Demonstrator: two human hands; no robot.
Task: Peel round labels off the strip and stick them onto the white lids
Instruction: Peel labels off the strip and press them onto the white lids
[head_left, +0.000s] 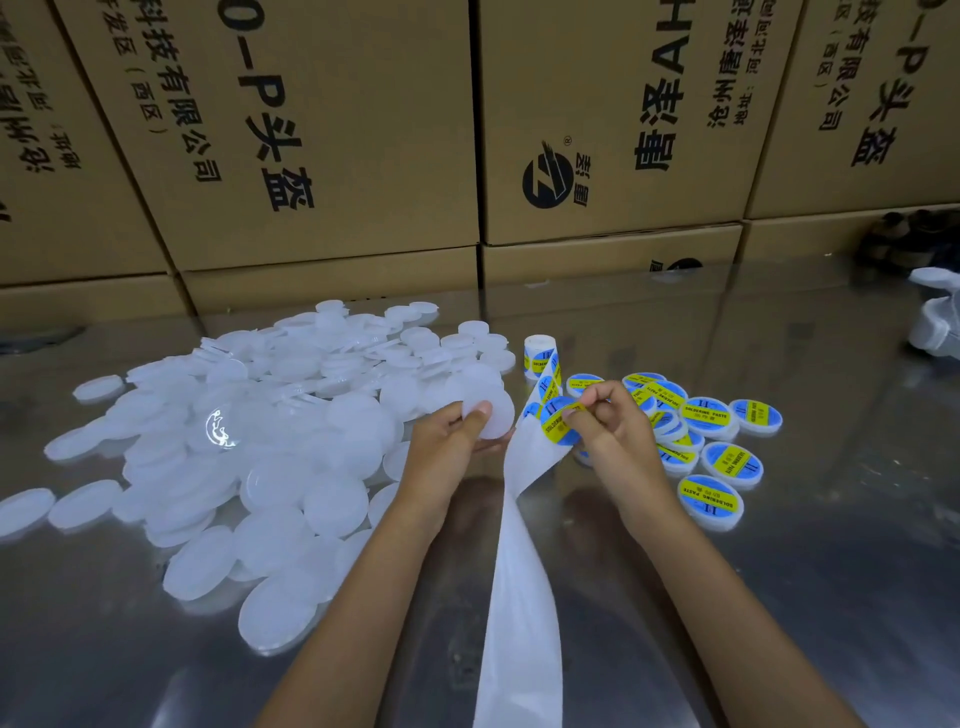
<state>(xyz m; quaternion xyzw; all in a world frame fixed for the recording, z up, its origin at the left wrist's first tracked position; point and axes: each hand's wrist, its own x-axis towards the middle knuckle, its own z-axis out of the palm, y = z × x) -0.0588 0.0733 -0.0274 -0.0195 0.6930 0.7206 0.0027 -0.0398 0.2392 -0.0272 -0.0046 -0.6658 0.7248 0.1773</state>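
My left hand (457, 436) grips a plain white lid (493, 415) just above the table. My right hand (608, 421) pinches a round blue and yellow label (558, 423) at the top of the white backing strip (524, 571), which trails down toward me. The strip runs up to a small label roll (540, 356) standing behind the hands. A large heap of bare white lids (270, 441) lies on the left. Several labelled lids (711, 447) are spread out on the right.
The work surface is a shiny metal table (779, 597). Stacked cardboard boxes (311, 156) form a wall along the back edge. A white object (935, 317) lies at the far right edge.
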